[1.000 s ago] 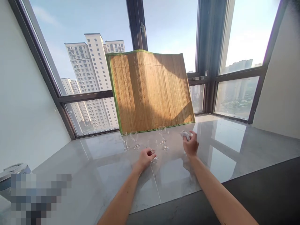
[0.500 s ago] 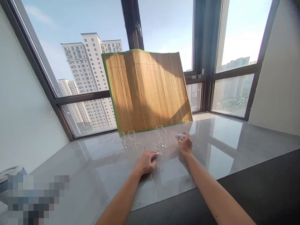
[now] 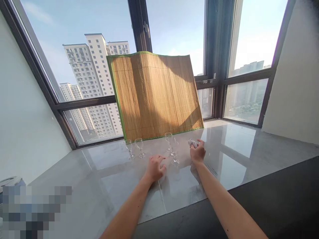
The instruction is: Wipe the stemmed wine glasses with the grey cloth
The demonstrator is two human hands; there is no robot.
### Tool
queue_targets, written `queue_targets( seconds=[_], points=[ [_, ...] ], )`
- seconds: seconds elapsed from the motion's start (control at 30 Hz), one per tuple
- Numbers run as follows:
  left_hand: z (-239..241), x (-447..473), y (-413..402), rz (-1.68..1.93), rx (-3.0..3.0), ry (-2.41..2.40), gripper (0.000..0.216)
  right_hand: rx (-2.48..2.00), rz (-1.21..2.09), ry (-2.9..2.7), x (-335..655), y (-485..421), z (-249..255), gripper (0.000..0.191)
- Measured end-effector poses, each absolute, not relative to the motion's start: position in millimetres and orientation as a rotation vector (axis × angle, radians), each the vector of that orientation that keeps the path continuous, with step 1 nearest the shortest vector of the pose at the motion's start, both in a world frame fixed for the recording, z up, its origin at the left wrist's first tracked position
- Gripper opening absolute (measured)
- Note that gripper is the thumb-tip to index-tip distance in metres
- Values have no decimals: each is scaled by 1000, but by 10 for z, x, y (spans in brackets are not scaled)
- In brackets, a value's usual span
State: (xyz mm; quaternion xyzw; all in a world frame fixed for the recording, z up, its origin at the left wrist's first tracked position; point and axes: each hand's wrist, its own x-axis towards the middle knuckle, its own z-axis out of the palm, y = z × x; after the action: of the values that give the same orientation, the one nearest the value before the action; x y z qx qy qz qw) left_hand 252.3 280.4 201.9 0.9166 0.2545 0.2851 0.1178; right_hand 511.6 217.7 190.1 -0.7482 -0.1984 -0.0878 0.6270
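My left hand (image 3: 155, 168) is off the glassware, its fingers apart and the index finger pointing right. Just right of its fingertips stands a small clear stemmed glass (image 3: 175, 162). Close behind that one, more stemmed glasses (image 3: 168, 135) stand together, their outlines overlapping. Two others, a left glass (image 3: 130, 156) and its neighbour (image 3: 142, 155), stand upright farther left. My right hand (image 3: 198, 153) pinches a crumpled white cloth or tissue (image 3: 192, 143), right of the clustered glasses and apart from them.
A bamboo mat (image 3: 159, 99) with green edging leans against the window behind the glasses. The glossy grey sill (image 3: 112, 189) ends at a front edge near my forearms. White walls (image 3: 294, 106) flank the windows. A partly blurred object (image 3: 12, 182) sits at lower left.
My left hand has let go of the front glass and drawn slightly left and up. That glass now stands farther right. My right hand keeps the white cloth or tissue, barely moved.
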Motion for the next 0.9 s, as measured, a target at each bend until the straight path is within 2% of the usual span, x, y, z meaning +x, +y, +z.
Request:
queue_targets(
  seconds=[0.07, 0.13, 0.23, 0.43, 0.53, 0.7, 0.9],
  points=[
    [2045, 2453, 2980, 1091, 2419, 1016, 23, -1665, -240, -444, 5095, 2162, 1929, 48],
    [2056, 2359, 3180, 1303, 2022, 1285, 21, -1587, -287, -430, 5063, 2132, 1972, 47],
    [2039, 2233, 3427, 1410, 1431, 1404, 20, -1433, -361, -424, 4975, 2043, 2076, 47],
    [1963, 2179, 3615, 1159, 1093, 920, 81, -1228, -526, -547, 4519, 1825, 2302, 46],
    [1945, 2147, 3672, 1053, 1040, 798, 94, -1160, -481, -737, 4118, 1811, 2340, 42],
    [1911, 2102, 3760, 1013, 1040, 848, 81, -1119, -325, -1117, 3448, 2071, 2335, 32],
    [1834, 2156, 3799, 1039, 1307, 981, 44, -1347, 7, -1444, 3296, 2599, 2113, 40]
  ],
)
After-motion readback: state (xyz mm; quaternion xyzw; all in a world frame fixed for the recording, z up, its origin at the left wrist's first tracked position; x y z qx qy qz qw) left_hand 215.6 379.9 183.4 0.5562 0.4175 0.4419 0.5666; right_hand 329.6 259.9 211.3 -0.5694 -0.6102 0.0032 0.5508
